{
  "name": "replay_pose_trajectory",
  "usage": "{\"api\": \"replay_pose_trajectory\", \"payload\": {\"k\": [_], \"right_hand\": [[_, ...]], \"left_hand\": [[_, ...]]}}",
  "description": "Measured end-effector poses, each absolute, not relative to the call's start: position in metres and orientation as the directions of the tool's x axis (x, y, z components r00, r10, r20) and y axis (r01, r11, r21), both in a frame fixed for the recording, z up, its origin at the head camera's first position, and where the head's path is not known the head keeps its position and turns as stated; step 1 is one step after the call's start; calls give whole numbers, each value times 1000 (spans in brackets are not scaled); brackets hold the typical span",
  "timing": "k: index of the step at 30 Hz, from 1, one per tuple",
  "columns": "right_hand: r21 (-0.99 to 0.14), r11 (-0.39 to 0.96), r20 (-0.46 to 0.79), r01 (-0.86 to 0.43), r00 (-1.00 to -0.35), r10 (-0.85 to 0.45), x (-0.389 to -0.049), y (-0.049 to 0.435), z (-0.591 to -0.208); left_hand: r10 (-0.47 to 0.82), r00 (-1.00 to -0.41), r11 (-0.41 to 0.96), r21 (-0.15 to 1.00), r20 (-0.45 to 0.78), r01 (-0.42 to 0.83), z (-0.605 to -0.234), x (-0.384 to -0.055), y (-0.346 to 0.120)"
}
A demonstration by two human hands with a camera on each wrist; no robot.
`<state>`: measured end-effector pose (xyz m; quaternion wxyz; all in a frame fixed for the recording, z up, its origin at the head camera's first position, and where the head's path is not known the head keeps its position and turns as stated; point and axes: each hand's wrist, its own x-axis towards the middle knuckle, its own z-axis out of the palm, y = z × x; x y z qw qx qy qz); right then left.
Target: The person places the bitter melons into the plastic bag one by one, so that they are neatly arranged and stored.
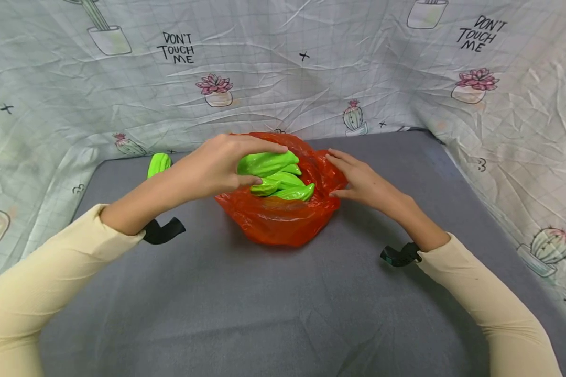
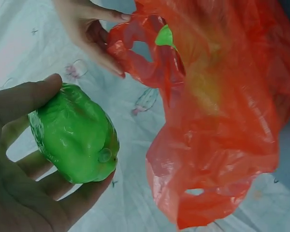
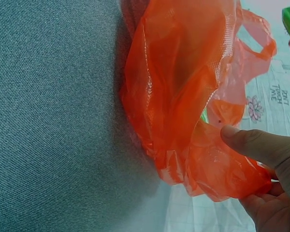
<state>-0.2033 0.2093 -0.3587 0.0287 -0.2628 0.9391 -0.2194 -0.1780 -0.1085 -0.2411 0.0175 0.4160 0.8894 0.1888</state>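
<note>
A red plastic bag [image 1: 283,225] stands on the grey surface with its mouth facing up. My left hand [image 1: 214,162] holds a glossy, lumpy green vegetable-like piece [image 2: 77,135] between thumb and fingers. In the head view it overlaps the bag's mouth; in the left wrist view it is apart from the bag. More shiny green pieces [image 1: 294,192] with tapered ends show within the mouth. On the right, my right hand [image 1: 365,183] pinches the bag's edge by a handle loop, thumb [image 3: 246,140] on one side and fingers on the other. Red plastic hides the bag's lower contents.
Another ribbed green piece [image 1: 159,164] lies at the back left, partly behind my left forearm. Printed cloth [image 1: 273,68] with cactus drawings hangs behind and at both sides of the grey cloth-covered surface [image 1: 245,314].
</note>
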Motion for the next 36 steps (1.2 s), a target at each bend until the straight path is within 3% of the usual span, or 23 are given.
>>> {"api": "replay_pose_trajectory", "payload": {"k": [8,13,21,27,36], "right_hand": [[-421,762,72,-493,-855,-514,-203,209,-359],[-424,761,66,-491,-855,-515,-205,208,-358],[-425,767,56,-481,-859,-508,-206,207,-357],[-424,756,73,-499,-851,-520,-206,205,-357],[-412,758,98,-506,-851,-515,-205,209,-358]], "left_hand": [[750,-652,649,316,-112,692,-236,-211,-76],[738,-602,673,280,-305,684,-238,-232,-59],[568,-525,700,35,-634,714,-248,-263,-18],[436,-523,739,-40,-732,672,-254,-276,16],[391,-520,761,-51,-759,646,-283,-279,33]]}}
